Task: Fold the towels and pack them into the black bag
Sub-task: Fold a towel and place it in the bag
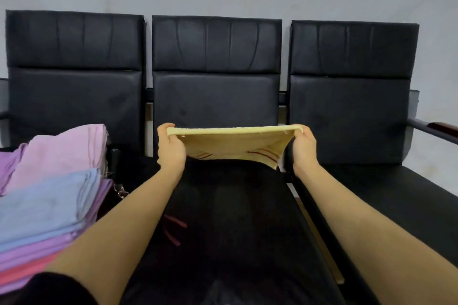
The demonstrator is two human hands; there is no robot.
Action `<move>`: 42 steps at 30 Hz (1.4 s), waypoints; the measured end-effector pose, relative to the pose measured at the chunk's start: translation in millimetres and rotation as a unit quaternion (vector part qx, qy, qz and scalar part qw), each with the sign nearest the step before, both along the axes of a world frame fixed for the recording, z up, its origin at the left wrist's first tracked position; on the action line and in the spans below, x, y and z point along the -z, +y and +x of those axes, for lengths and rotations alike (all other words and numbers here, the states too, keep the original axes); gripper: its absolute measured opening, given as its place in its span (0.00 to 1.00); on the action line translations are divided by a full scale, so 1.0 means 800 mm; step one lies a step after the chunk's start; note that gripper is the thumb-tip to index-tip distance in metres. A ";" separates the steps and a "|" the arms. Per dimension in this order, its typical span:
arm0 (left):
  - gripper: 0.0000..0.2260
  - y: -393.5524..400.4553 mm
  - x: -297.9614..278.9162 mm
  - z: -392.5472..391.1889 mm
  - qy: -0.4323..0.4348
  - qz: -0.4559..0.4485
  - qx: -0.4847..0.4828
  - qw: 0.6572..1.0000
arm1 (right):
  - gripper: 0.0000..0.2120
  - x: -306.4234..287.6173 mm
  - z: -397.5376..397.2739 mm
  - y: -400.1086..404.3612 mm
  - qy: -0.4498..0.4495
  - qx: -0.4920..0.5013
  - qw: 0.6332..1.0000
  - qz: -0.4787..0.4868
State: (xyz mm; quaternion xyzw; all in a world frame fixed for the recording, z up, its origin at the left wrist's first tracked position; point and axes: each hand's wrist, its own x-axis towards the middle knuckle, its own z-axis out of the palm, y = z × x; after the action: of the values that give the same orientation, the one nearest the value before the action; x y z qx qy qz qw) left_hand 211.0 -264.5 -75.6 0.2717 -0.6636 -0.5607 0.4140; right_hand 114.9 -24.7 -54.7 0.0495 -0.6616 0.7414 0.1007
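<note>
Beside stacked folded towels [49,205], left hand [171,146] and right hand [303,148] pinching soft, light yellow towel [233,143] at top corners, likely sagging mid-span.

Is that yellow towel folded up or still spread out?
Folded, at least once. The yellow towel is doubled over, with a thick folded edge stretched between the left hand and the right hand, each gripping one end above the black seat.
</note>
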 end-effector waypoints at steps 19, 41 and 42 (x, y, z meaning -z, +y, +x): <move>0.08 -0.008 0.140 0.043 -0.438 -0.253 -0.046 0.861 | 0.15 0.131 0.023 0.027 -0.132 0.031 0.958 0.251; 0.16 -0.044 0.185 0.018 -0.538 -0.594 -0.053 0.596 | 0.11 0.171 -0.033 -0.043 -0.019 0.021 0.774 0.633; 0.16 -0.043 0.186 0.018 -0.548 -0.592 -0.049 0.588 | 0.11 0.179 -0.035 -0.043 -0.011 0.020 0.767 0.642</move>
State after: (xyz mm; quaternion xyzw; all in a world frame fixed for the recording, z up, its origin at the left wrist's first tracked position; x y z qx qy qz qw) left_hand 225.4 -299.0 -224.7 0.2546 -0.9361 0.2326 0.0686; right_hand 86.9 -59.1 -198.1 0.0816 -0.9850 0.1424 0.0531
